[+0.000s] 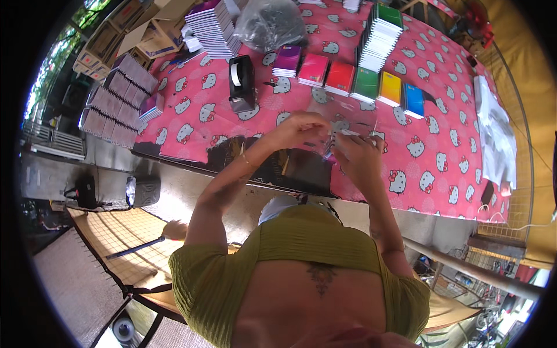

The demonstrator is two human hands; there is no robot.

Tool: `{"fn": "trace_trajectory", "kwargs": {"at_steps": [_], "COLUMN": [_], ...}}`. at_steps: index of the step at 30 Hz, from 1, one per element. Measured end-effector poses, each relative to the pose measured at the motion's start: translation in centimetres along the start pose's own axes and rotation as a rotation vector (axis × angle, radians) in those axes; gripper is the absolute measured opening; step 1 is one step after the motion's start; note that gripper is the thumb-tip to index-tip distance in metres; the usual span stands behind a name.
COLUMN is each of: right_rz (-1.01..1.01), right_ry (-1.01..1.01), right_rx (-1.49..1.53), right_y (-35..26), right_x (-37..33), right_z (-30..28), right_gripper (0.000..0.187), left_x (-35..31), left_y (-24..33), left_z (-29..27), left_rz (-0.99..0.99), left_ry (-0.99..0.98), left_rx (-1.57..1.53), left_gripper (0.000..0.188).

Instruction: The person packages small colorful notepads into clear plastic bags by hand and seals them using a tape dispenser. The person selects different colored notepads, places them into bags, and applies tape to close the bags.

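Observation:
My hands work close together above the near edge of the table. My left hand [301, 129] has its fingers curled inward, thumb toward fingertips; what they pinch, if anything, is too small to make out. My right hand [361, 155] is closed on a clear plastic bag [346, 110], whose shiny film spreads beyond the fingers. A little purple shows below the bag beside the right fingers. Just beyond lies a row of small notebooks: purple [287, 60], pink [313, 69], red [339, 78], green [366, 84], yellow [390, 88] and blue [413, 100].
A black tape dispenser [241, 87] stands left of my hands. Tall notebook stacks [380, 38] [212, 29] rise at the back, with more stacks [116, 104] at far left. A crumpled plastic bag [270, 24], cardboard boxes [156, 36] and white bags [496, 133] lie around the pink tablecloth [429, 151].

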State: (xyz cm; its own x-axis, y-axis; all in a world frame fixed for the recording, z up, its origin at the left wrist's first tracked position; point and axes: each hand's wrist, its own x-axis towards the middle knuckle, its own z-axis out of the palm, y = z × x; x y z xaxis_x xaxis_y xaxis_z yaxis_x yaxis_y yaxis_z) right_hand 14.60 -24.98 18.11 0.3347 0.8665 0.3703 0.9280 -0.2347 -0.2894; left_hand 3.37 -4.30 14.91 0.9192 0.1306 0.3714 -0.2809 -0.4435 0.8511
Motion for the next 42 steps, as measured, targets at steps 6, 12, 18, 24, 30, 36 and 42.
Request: {"fn": "trace_trajectory", "kwargs": {"at_steps": [6, 12, 18, 24, 30, 36, 42], "right_rz": [0.013, 0.297, -0.114, -0.027, -0.077, -0.05, 0.522], "right_ry": [0.047, 0.213, 0.093, 0.029, -0.04, -0.047, 0.028], "right_rx": [-0.026, 0.349, 0.268, 0.371, 0.293, 0.375, 1.38], "right_y": [0.7, 6.3, 6.7, 7.9, 7.4, 7.8, 9.4], "right_x": [-0.3, -5.0, -5.4, -5.8, -5.2, -5.5, -2.2], "right_z": [-0.9, -0.3, 2.6, 2.4, 3.5, 4.3, 5.5], "right_gripper": [0.041, 0.052, 0.059, 0.059, 0.06, 0.061, 0.049], "left_x": [4.0, 3.0, 4.3, 2.5, 5.5, 6.0, 3.5], "left_y": [-0.1, -0.6, 0.0, -0.4, -1.2, -2.7, -4.3], "left_z": [0.8, 1.0, 2.3, 1.7, 4.7, 8.2, 5.6], "left_rz": [0.169, 0.051, 0.156, 0.071, 0.297, 0.04, -0.476], "left_ry": [-0.148, -0.07, -0.075, -0.029, -0.082, 0.134, 0.088], "left_rx": [0.282, 0.124, 0.304, 0.184, 0.49, 0.559, -0.369], "left_gripper": [0.027, 0.021, 0.02, 0.02, 0.022, 0.072, 0.06]}}
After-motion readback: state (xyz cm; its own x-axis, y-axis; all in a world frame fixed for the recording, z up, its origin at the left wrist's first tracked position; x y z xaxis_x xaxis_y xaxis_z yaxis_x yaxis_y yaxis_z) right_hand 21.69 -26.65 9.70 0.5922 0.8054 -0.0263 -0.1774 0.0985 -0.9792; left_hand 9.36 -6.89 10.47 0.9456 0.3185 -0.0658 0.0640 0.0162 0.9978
